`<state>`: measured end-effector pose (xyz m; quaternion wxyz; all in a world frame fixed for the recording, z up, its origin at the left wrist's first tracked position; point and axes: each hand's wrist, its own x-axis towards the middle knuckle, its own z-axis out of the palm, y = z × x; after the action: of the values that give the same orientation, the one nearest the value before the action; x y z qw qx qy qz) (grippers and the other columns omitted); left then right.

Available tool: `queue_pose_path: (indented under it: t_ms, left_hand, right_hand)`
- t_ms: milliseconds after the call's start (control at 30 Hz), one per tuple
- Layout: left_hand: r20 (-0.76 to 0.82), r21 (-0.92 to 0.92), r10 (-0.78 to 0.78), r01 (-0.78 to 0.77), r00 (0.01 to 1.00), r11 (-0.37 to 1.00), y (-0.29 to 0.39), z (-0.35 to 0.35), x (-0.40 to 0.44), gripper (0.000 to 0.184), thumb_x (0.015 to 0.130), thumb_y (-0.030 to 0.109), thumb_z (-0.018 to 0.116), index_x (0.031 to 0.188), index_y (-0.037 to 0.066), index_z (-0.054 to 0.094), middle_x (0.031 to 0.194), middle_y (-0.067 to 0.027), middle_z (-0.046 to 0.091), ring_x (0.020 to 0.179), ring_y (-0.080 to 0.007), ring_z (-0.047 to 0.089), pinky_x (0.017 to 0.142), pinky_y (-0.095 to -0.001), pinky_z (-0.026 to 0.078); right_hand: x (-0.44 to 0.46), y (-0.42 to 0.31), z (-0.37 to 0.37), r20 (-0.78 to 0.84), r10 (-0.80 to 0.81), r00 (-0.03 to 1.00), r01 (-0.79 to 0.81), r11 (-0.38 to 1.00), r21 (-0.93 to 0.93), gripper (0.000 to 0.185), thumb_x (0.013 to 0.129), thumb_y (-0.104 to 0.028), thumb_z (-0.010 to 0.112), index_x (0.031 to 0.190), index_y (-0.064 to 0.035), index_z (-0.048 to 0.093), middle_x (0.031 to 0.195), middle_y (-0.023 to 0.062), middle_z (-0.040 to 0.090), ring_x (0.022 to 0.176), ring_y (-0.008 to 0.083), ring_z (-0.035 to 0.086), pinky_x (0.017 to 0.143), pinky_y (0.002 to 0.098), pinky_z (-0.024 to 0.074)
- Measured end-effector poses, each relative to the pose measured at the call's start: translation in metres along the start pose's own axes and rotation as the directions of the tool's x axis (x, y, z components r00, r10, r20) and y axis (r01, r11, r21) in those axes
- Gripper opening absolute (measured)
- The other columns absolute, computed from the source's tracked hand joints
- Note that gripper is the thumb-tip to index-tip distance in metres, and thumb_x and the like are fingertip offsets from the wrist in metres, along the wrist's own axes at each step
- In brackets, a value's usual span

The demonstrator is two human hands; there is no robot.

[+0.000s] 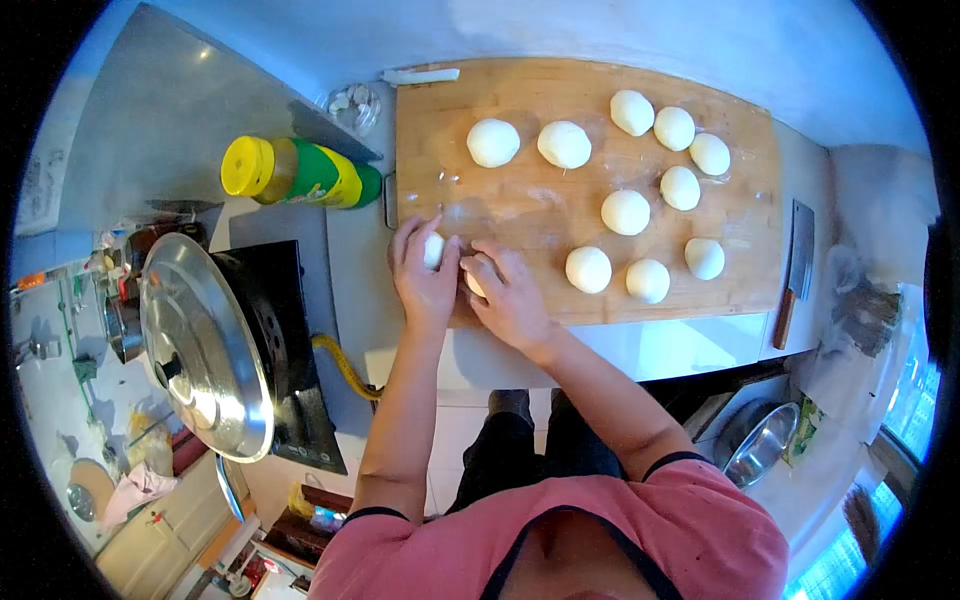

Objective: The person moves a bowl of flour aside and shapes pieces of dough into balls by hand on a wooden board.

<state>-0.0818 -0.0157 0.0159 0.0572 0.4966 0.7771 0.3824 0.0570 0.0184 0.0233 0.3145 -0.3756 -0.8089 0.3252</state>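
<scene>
A light wooden board (pixel 530 228) bears several round white dough balls, one of them (pixel 493 143) near its upper left. At the board's lower left corner, my left hand (pixel 424 272) has its fingers curved round a dough ball (pixel 433 251). Just to the right, my right hand (pixel 503 292) cups another dough ball (pixel 474 284), mostly covered by the fingers. Both hands rest low over the board, close beside each other. The nearest free-lying ball to my right hand is a dough ball (pixel 588 270) further right.
Left of the board lies a green bottle with a yellow cap (pixel 250 167). A lidded pan (pixel 207 345) sits on the black stove (pixel 290 370). A cleaver (pixel 797 255) lies right of the board. A metal bowl (pixel 762 445) is at the lower right.
</scene>
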Motion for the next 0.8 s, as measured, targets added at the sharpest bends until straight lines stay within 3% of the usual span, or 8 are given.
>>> queue_pose_path:
  t_ms: [100,167,233,367,433,600,733,800]
  left_hand:
    - [0.042,-0.039,0.016,-0.014,0.999,0.999,-0.005,0.003,-0.002,0.038,0.071,0.009,0.074,0.107,0.006,0.062,0.111,-0.0147,0.057,0.103,-0.0322,0.055,0.091,-0.0391,0.044]
    - [0.020,-0.053,0.087,-0.086,0.996,0.995,-0.003,0.000,-0.011,0.036,0.072,0.008,0.073,0.105,0.006,0.061,0.109,-0.0151,0.058,0.101,-0.0329,0.055,0.090,-0.0394,0.044]
    - [0.148,-0.053,0.251,-0.246,0.956,0.968,-0.004,-0.004,-0.019,0.035,0.072,0.006,0.072,0.106,0.006,0.061,0.108,-0.0151,0.058,0.101,-0.0331,0.055,0.089,-0.0392,0.045]
    - [0.122,-0.108,0.084,-0.071,0.989,0.992,0.003,0.002,-0.005,0.039,0.071,0.001,0.068,0.109,0.007,0.058,0.114,-0.0149,0.053,0.104,-0.0358,0.052,0.091,-0.0440,0.042]
    - [0.187,-0.056,0.192,-0.185,0.963,0.981,0.003,-0.008,-0.012,0.045,0.071,0.001,0.068,0.114,0.008,0.057,0.118,-0.0158,0.051,0.108,-0.0371,0.050,0.093,-0.0459,0.041]
    - [0.352,0.055,0.086,-0.112,0.932,0.992,0.010,-0.027,-0.014,0.054,0.071,0.012,0.072,0.122,0.011,0.053,0.127,-0.0152,0.046,0.113,-0.0369,0.046,0.095,-0.0450,0.040]
    - [0.357,0.236,0.115,-0.209,0.927,0.949,0.018,-0.022,0.001,0.054,0.074,0.020,0.072,0.123,0.009,0.053,0.123,-0.0163,0.050,0.112,-0.0364,0.047,0.096,-0.0447,0.039]
    - [0.375,0.297,0.122,-0.243,0.919,0.923,0.008,-0.017,-0.002,0.053,0.078,0.020,0.070,0.127,0.011,0.052,0.120,-0.0174,0.053,0.112,-0.0355,0.048,0.098,-0.0435,0.038]
  right_hand:
    - [-0.010,0.005,-0.010,0.066,0.038,0.997,-0.035,0.998,-0.043,0.044,0.067,-0.008,0.070,0.109,-0.0091,0.059,0.115,0.0151,0.053,0.103,0.0352,0.052,0.089,0.0441,0.0440]
    - [-0.026,0.009,-0.015,-0.036,0.005,0.999,-0.011,0.984,-0.179,0.039,0.069,-0.006,0.068,0.107,-0.0089,0.060,0.114,0.0136,0.054,0.101,0.0345,0.053,0.088,0.0421,0.0450]
    - [-0.024,0.004,-0.013,-0.004,-0.052,0.999,0.051,0.995,-0.082,0.036,0.071,-0.005,0.067,0.106,-0.0073,0.060,0.113,0.0141,0.054,0.103,0.0346,0.052,0.089,0.0417,0.0448]
    - [0.000,0.010,-0.011,-0.039,0.055,0.998,-0.058,0.997,-0.060,0.037,0.074,-0.007,0.067,0.109,-0.0066,0.057,0.114,0.0157,0.052,0.105,0.0350,0.051,0.092,0.0419,0.0438]
    - [-0.001,0.005,-0.018,-0.023,0.080,0.997,-0.082,0.992,-0.100,0.040,0.074,-0.008,0.067,0.113,-0.0069,0.055,0.117,0.0161,0.050,0.106,0.0352,0.051,0.093,0.0408,0.0439]
    - [-0.011,-0.006,-0.033,0.085,0.033,0.996,-0.016,0.981,-0.193,0.055,0.069,-0.011,0.068,0.121,-0.0084,0.052,0.124,0.0194,0.047,0.115,0.0362,0.047,0.099,0.0422,0.0381]
    - [-0.008,-0.012,-0.035,0.103,0.016,0.995,0.028,0.911,-0.412,0.040,0.079,-0.014,0.054,0.118,-0.0065,0.052,0.118,0.0174,0.051,0.112,0.0336,0.049,0.094,0.0442,0.0405]
    - [-0.013,-0.016,-0.040,0.285,0.085,0.955,-0.023,0.977,-0.212,0.025,0.082,-0.015,0.048,0.104,-0.0063,0.058,0.102,0.0137,0.055,0.105,0.0317,0.053,0.088,0.0440,0.0442]
